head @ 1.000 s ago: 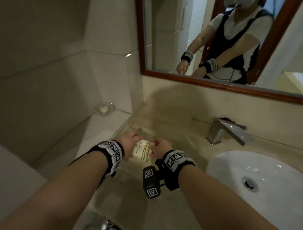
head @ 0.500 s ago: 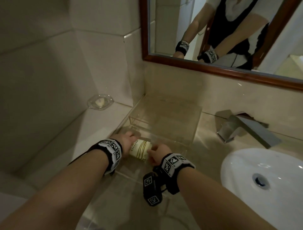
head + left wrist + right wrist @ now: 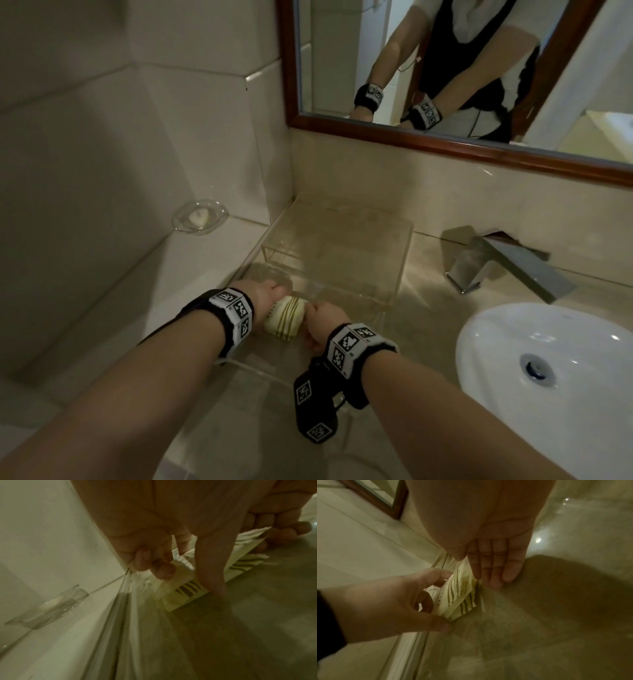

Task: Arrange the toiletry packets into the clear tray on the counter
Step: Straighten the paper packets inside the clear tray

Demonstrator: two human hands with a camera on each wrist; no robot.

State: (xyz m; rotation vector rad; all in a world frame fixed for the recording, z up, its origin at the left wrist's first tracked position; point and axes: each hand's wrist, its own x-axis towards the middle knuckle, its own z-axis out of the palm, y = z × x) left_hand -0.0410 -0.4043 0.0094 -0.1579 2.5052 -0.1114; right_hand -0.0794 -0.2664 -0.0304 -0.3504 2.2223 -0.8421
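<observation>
A stack of cream toiletry packets [image 3: 284, 317] with gold stripes lies between my hands in the near left corner of the clear tray [image 3: 394, 303]. My left hand [image 3: 263, 298] grips the stack's left end, fingers curled over the top and thumb down the near side [image 3: 188, 582]. My right hand [image 3: 318, 322] presses its straight, closed fingers [image 3: 493, 577] against the right end of the packets [image 3: 458, 595]. The packets [image 3: 185, 588] sit low on the tray floor [image 3: 505, 622] beside its left wall. The right thumb is hidden.
A glass soap dish [image 3: 200, 216] sits on the white ledge to the left, next to the tiled wall. A chrome faucet [image 3: 503, 260] and white basin [image 3: 548, 377] are to the right. The mirror [image 3: 445, 68] hangs behind the tray.
Both hands have brought the packet stack down and a little nearer, into the tray's near left corner. My view has tilted down toward the counter.
</observation>
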